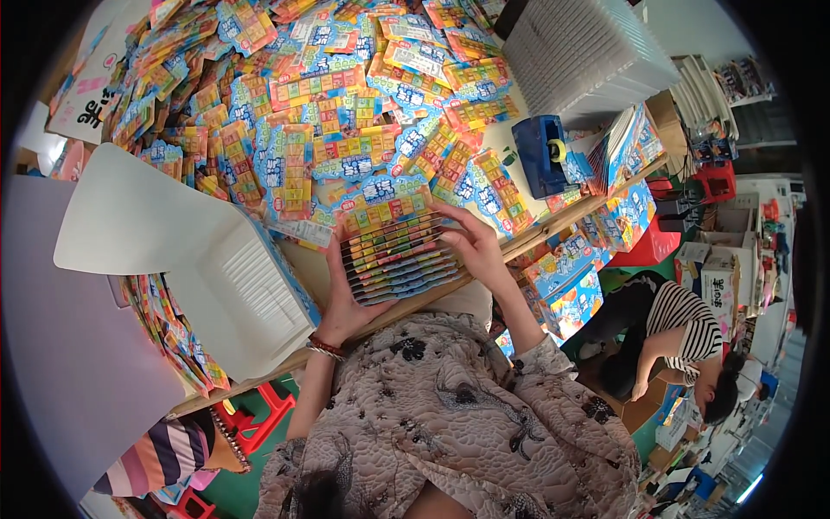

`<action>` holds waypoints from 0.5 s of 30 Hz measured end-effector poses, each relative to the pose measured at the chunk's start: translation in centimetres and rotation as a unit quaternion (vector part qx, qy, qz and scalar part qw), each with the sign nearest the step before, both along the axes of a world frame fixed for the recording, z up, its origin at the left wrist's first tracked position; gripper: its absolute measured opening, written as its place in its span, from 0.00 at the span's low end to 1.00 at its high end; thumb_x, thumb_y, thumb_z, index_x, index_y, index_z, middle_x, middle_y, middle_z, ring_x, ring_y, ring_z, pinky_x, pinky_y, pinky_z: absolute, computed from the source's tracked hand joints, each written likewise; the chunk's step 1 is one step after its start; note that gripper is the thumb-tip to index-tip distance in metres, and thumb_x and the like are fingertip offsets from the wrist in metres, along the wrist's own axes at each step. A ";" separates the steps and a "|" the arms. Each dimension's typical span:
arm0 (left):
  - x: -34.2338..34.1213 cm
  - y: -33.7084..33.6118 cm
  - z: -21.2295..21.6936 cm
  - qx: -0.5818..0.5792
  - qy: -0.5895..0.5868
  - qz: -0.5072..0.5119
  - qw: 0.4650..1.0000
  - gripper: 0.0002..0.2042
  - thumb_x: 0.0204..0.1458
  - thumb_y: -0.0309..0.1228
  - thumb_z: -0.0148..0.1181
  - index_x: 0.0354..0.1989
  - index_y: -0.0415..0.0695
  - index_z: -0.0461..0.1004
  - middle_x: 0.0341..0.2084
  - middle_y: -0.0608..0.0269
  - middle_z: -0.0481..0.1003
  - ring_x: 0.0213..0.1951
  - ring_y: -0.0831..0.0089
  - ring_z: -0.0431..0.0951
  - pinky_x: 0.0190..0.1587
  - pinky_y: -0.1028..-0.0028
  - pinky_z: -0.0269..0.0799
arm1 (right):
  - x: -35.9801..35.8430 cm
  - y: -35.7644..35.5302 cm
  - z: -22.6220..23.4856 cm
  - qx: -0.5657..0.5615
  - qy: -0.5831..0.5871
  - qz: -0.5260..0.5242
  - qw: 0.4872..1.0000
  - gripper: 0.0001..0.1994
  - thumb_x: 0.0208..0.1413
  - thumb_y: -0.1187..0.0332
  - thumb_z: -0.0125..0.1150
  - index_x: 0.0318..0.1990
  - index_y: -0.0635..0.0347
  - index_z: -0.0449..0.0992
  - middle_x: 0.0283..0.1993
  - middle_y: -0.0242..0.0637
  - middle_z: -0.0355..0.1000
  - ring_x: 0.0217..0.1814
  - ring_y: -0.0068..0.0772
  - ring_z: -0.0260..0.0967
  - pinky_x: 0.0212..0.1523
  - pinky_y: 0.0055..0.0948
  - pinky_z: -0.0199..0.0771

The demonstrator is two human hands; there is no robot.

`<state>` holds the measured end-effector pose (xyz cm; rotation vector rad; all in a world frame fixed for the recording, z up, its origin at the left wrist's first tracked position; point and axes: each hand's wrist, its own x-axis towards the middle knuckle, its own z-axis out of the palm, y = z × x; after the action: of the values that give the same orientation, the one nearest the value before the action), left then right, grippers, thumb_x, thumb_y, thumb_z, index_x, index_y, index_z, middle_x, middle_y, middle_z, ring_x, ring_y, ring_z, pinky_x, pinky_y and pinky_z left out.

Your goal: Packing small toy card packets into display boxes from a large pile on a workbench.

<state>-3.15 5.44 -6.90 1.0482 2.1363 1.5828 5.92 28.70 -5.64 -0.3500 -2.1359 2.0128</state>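
Between my two hands, near the table's front edge, is a fanned stack of colourful printed cards (398, 251) with blue wavy edges. My left hand (347, 303) grips the stack's left side, its thumb up along the edge and the other fingers underneath. On the opposite side my right hand (474, 246) closes its thumb and fingers on the stack's right edges. Just left of my left hand stands an open white-lined box (203, 320), lid raised, with a ribbed white insert inside. A large loose heap of similar cards (346, 112) covers the table beyond my hands.
Stacked clear plastic trays (588, 52) stand at the far right, by a blue tape dispenser (540, 156). More cards (169, 337) lie left of the box. Printed boxes (562, 281) sit below the table's wooden edge (596, 201). A person in a striped top (687, 320) bends at right.
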 end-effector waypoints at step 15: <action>0.1 -0.2 -1.1 0.021 -0.017 0.025 0.999 0.62 0.29 0.34 0.80 0.69 0.39 0.35 0.65 0.48 0.48 0.67 0.53 0.49 0.68 0.58 0.48 | 0.2 -1.5 -0.2 0.230 0.010 -0.056 0.972 0.24 0.57 0.83 0.50 0.61 0.58 0.64 0.56 0.44 0.69 0.52 0.38 0.74 0.50 0.29 0.73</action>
<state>-3.01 5.25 -7.98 0.9797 2.1317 1.6622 6.14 27.20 -5.83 -0.3622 -2.4175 1.3964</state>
